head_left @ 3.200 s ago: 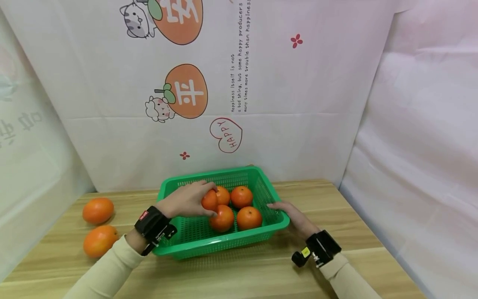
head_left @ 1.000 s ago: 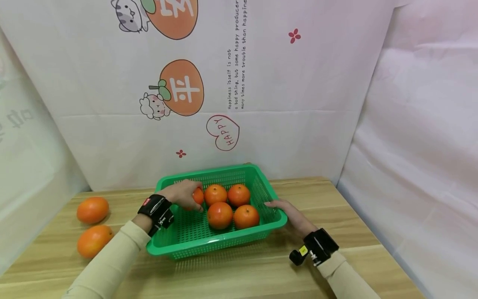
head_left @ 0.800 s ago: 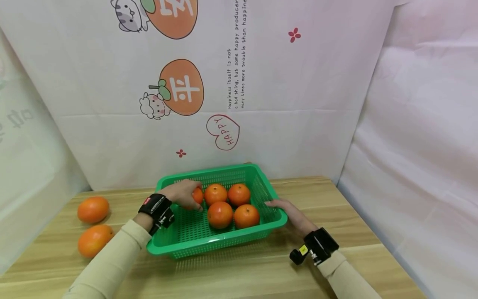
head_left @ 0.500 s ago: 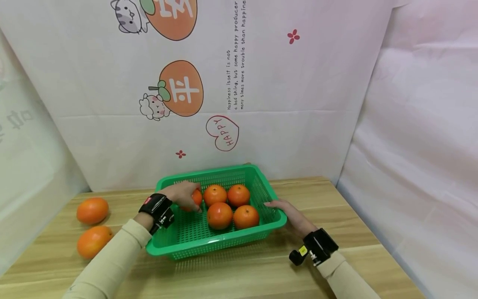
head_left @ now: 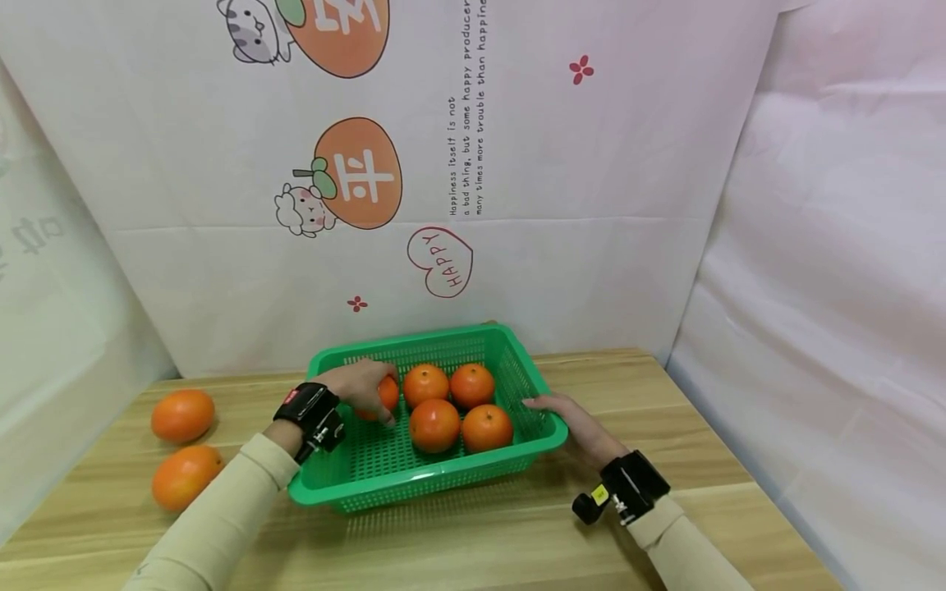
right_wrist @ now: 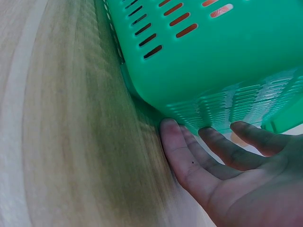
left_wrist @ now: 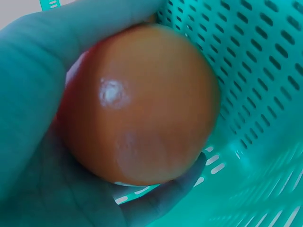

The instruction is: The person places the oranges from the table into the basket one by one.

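My left hand (head_left: 365, 387) is inside the green basket (head_left: 432, 484) and holds a glossy orange (left_wrist: 142, 104), thumb and fingers curved round its sides. In the left wrist view the slotted basket wall (left_wrist: 255, 61) rises close beside that fruit. Several more oranges (head_left: 434, 426) sit grouped to its right in the basket. At the basket's right end my right hand (head_left: 576, 423) grips the rim, thumb over the top. From the right wrist view, the fingers (right_wrist: 227, 151) reach against the basket's outer side, low near the table.
Two more oranges (head_left: 183, 416) lie on the wooden table (head_left: 473, 550) left of the basket. A white printed cloth (head_left: 591, 246) hangs behind the basket, and pale sheets (head_left: 828, 328) enclose both sides.
My left hand has carried its orange leftward, away from the grouped oranges, toward the basket's left end, lately shifting only slightly. The right hand keeps its place on the rim.
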{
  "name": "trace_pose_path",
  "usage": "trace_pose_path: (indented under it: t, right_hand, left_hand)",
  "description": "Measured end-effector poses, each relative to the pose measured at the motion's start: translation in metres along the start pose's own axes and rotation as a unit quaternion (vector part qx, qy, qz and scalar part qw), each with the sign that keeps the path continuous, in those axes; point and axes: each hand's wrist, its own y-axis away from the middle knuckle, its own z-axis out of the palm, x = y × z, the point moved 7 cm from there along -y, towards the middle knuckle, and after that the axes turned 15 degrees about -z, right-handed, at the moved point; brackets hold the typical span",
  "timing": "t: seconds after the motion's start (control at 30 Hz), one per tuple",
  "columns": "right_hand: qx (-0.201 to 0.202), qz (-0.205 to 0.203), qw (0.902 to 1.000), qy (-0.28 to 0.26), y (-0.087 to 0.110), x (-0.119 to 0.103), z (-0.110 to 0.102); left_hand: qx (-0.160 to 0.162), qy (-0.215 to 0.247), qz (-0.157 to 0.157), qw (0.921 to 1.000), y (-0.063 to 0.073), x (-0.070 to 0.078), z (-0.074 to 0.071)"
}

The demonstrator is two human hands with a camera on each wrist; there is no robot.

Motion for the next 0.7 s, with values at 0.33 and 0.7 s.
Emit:
trace_pose_path:
  t: [0.33,0.7]
  right_hand:
    - [0.004,0.001,1.0,0.008,-0.0003,0.0013,-0.0007]
    - [0.003,-0.006,1.0,0.001,0.0003,0.0009,-0.0012]
  left_hand:
    - [0.024,0.0,0.008,0.9997,0.0051,0.0012,-0.0034]
    - [0.034,-0.004,0.023,0.9992,0.0071,0.0025,-0.0045]
